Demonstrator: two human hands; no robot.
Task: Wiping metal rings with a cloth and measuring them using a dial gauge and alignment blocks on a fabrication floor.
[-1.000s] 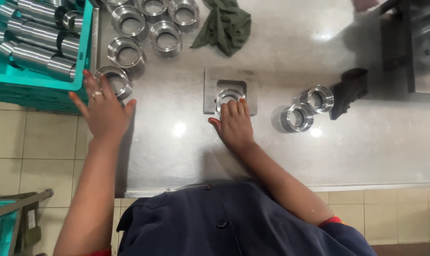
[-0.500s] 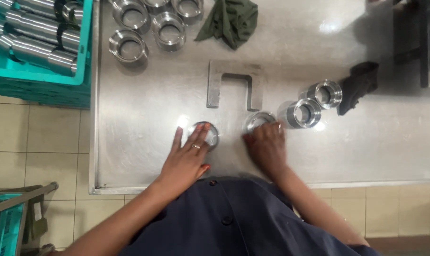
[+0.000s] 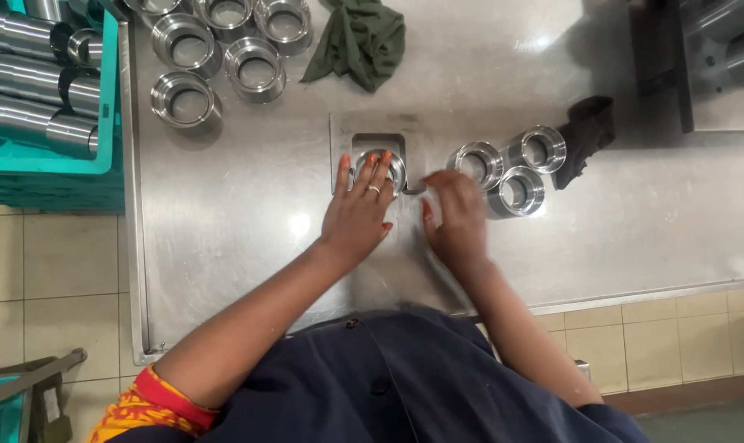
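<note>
A U-shaped steel gauge plate (image 3: 341, 131) lies flat in the middle of the metal table (image 3: 241, 230). A shiny metal ring (image 3: 386, 166) sits in its slot. My left hand (image 3: 357, 215) lies over that ring with the fingertips pressed on its top. My right hand (image 3: 456, 217) is blurred, just right of the plate, its fingertips at the plate's right leg and holding nothing. Three finished-looking rings (image 3: 480, 164) cluster just beyond the right hand.
Several more rings (image 3: 187, 102) stand at the table's far left. A teal crate (image 3: 52, 176) of steel cylinders sits off the left edge. A green cloth (image 3: 359, 37) lies at the back, a black block (image 3: 587, 131) and a dark machine (image 3: 700, 57) at right.
My left hand slid its ring from the table's front up into the plate's slot. My right hand left its ring beside the two at the right and drew back toward the plate.
</note>
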